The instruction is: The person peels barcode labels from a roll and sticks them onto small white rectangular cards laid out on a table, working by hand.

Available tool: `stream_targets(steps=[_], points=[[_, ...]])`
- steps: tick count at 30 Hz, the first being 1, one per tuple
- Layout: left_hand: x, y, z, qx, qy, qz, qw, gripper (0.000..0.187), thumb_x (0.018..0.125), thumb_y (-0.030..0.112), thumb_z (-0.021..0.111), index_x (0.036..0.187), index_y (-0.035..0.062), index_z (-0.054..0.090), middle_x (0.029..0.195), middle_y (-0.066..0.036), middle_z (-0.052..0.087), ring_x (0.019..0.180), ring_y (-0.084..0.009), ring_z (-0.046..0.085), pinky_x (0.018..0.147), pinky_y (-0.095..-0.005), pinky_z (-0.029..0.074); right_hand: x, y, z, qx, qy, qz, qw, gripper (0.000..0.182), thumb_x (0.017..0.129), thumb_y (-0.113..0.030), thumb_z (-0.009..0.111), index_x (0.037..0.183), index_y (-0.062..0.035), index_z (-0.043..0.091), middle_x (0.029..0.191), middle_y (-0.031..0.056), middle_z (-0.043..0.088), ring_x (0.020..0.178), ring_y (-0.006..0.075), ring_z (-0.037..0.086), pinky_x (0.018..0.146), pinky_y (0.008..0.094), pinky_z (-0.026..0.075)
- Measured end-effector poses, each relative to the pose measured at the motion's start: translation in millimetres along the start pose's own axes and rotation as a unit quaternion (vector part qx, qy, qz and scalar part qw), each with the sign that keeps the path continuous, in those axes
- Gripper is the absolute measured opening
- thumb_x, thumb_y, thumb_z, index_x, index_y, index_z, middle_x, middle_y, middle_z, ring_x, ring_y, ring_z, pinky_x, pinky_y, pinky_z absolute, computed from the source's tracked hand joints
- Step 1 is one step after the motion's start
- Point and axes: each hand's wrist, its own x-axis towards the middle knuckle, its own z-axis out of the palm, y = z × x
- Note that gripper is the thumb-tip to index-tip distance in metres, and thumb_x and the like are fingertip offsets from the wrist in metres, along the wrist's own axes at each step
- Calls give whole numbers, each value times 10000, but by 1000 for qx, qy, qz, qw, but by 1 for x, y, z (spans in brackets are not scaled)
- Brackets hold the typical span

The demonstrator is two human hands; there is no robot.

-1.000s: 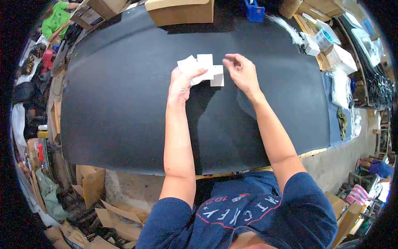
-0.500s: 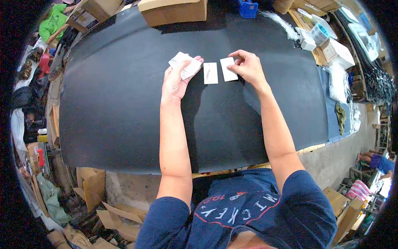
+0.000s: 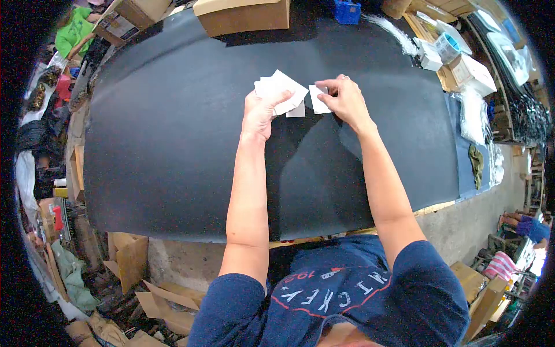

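Several white cards [image 3: 281, 92] are fanned out in my left hand [image 3: 259, 115], with the thumb pressed on top of them. Beneath the fan, the lower end of another white card [image 3: 296, 111] shows on the black table [image 3: 173, 144]. Just to the right, my right hand [image 3: 345, 102] has its thumb and forefinger at the edge of a white card [image 3: 317, 102] at the table surface. Whether the fingers grip that card or only touch it is too small to tell.
A cardboard box [image 3: 248, 17] stands at the table's far edge, with a blue container [image 3: 347, 11] to its right. White boxes [image 3: 472, 74] and clear plastic bags [image 3: 472, 118] lie at the right. A person in green [image 3: 73, 33] is at the far left.
My left hand has moved right with its cards, which are now more fanned and partly cover the middle card on the table. My right hand is almost in the same place.
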Motion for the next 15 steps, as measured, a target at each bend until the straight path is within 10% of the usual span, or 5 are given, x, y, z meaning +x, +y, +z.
stream_targets(steps=[15], points=[[-6, 3, 6, 72, -49, 21, 996, 376, 674, 104, 815, 991, -2, 641, 932, -83, 677, 828, -172, 657, 740, -304, 529, -9, -16, -3, 61, 90, -17, 994, 231, 809, -178, 675, 1008, -63, 699, 924, 170, 623, 763, 265, 619, 711, 350, 491]])
